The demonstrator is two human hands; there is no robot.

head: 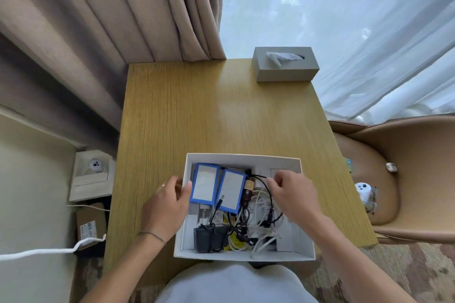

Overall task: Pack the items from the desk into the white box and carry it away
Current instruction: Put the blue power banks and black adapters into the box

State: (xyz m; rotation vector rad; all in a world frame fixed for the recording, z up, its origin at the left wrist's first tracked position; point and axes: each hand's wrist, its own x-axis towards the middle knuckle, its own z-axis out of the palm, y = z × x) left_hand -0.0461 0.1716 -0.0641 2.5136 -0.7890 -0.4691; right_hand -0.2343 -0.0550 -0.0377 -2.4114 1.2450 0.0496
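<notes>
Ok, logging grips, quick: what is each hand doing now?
Left hand: gripping the white box by its left wall.
Right hand: fingers pinching the black cable.

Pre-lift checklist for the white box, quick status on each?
1. Items in white box: ok; two blue packs, black adapters, cables inside.
2. Desk cleared: only a tissue box remains; cannot tell if it belongs.
3. Left hand gripping the box's left wall: ok.
4. Right hand on the box: not ok, it pinches a black cable.
5. Cables below rim: cannot tell.
</notes>
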